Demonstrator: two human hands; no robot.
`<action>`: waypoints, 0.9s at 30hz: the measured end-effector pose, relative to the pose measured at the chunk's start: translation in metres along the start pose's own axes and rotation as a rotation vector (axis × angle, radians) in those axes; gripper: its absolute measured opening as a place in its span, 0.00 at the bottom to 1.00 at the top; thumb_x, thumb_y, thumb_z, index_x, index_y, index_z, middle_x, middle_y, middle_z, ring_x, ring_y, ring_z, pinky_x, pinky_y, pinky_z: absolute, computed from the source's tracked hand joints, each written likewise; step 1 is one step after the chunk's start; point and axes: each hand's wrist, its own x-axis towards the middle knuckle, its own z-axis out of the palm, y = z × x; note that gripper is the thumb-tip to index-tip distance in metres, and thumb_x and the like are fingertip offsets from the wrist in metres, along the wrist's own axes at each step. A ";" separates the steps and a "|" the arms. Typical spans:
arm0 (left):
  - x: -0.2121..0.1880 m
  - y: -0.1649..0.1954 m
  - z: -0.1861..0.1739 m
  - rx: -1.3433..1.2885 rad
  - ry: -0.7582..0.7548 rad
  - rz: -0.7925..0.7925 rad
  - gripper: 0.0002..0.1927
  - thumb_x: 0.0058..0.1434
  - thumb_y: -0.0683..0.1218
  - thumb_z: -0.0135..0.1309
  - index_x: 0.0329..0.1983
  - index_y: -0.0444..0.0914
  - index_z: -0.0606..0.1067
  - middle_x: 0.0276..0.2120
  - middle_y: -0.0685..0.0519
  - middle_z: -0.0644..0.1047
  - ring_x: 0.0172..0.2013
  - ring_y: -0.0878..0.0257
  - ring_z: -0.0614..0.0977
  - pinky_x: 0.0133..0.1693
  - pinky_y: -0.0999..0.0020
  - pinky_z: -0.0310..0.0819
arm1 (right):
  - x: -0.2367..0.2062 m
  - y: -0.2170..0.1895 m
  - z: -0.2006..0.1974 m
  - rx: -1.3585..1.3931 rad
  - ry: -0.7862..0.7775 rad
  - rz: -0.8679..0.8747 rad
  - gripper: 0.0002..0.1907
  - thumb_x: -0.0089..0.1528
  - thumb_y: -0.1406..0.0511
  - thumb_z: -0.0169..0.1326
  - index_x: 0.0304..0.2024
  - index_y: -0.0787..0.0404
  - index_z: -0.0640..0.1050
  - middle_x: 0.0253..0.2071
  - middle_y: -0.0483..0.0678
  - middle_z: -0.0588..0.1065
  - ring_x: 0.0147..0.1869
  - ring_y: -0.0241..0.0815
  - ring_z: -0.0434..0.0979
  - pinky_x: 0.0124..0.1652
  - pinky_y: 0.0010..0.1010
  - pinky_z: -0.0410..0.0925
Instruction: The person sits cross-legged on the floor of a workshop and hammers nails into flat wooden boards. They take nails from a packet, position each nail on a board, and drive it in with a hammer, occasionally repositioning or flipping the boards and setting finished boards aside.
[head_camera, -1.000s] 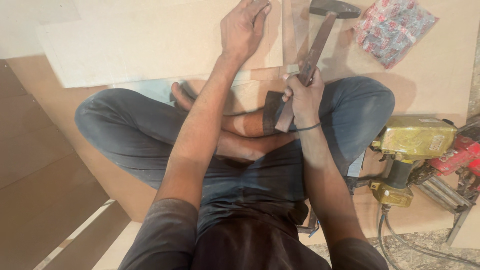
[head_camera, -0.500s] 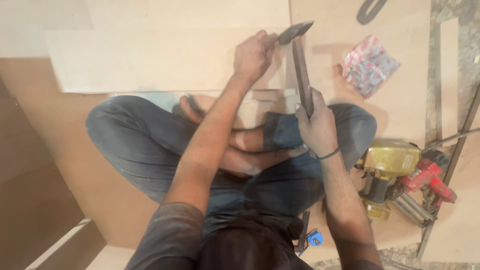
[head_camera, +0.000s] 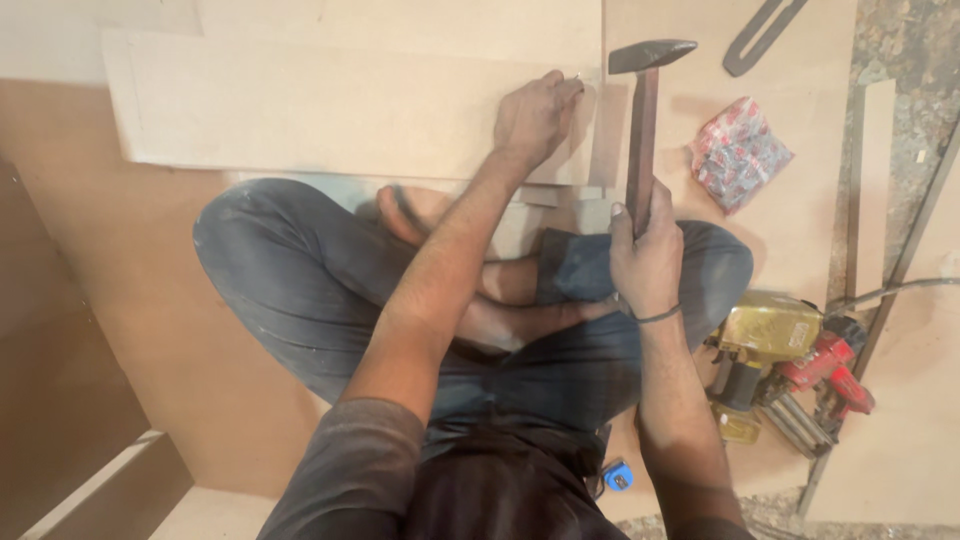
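I sit cross-legged on the floor with a pale fibreboard panel (head_camera: 330, 110) lying in front of my knees. My left hand (head_camera: 535, 115) rests at the panel's right end, fingertips pinched on a small nail (head_camera: 577, 76) held at its corner. My right hand (head_camera: 645, 250) grips the dark wooden handle of a hammer (head_camera: 642, 130). The hammer's steel head (head_camera: 652, 53) points left, a short way right of the nail and level with it.
A red-and-white plastic packet (head_camera: 738, 152) lies right of the hammer. A gold and red nail gun (head_camera: 775, 355) with a hose sits by my right knee. A flat metal bar (head_camera: 760, 38) lies at the top right. Wooden boards (head_camera: 90, 480) stand at the lower left.
The view shifted, so the panel and hands sit lower in frame. My left hand stays pinched at the panel's corner, and the hammer head has drawn back to the right of it.
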 end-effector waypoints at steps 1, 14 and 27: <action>-0.002 0.000 0.001 -0.008 0.015 0.021 0.10 0.63 0.47 0.52 0.44 0.48 0.81 0.39 0.52 0.79 0.39 0.51 0.83 0.39 0.54 0.78 | -0.001 0.000 0.000 -0.041 0.003 -0.070 0.22 0.67 0.67 0.52 0.63 0.64 0.69 0.40 0.65 0.79 0.46 0.63 0.82 0.44 0.48 0.72; 0.005 0.003 -0.003 0.083 -0.033 0.011 0.06 0.64 0.44 0.50 0.39 0.46 0.78 0.34 0.51 0.78 0.36 0.50 0.83 0.36 0.52 0.77 | -0.002 0.010 0.009 -0.142 0.014 -0.216 0.24 0.65 0.67 0.54 0.63 0.66 0.69 0.43 0.68 0.77 0.49 0.71 0.78 0.45 0.54 0.71; 0.001 0.013 -0.016 0.001 -0.012 0.001 0.07 0.63 0.46 0.51 0.41 0.48 0.80 0.36 0.51 0.78 0.39 0.51 0.82 0.39 0.53 0.77 | -0.028 0.001 0.005 -0.015 0.038 -0.055 0.21 0.66 0.67 0.53 0.61 0.65 0.71 0.36 0.60 0.79 0.41 0.55 0.83 0.41 0.42 0.73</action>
